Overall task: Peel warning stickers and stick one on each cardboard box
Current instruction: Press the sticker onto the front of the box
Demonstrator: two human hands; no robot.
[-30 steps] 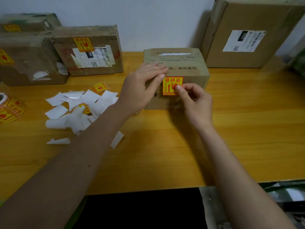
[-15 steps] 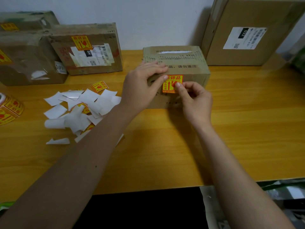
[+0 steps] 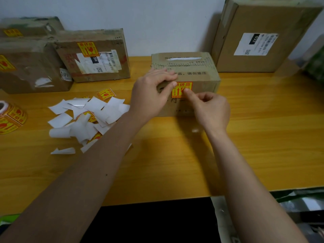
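Fingers [image 3: 172, 84] of the left hand [image 3: 150, 95] lie nearly straight across the front of a small cardboard box [image 3: 198, 76], their tips touching the left edge of a warning sticker [image 3: 181, 89], while the right hand [image 3: 210, 109] curls loosely with its extended forefinger pressing on the sticker's lower right part. That sticker (orange and yellow, with red marks and an upward arrow) sits on the box's front face, and the box stands on the wooden table [image 3: 263, 137] near its far side. Left of the hands lies a heap of white backing papers [image 3: 84, 118] with a loose sticker [image 3: 106, 93] at its far edge. A sticker roll [image 3: 10, 118] rests at the table's left edge. Against the wall on the left stands a labelled box [image 3: 98, 57] already carrying a sticker, beside two worn boxes [image 3: 26, 67] that also show yellow stickers. On the right a tall box [image 3: 259, 32] with a white shipping label leans against the wall, just behind the small box.
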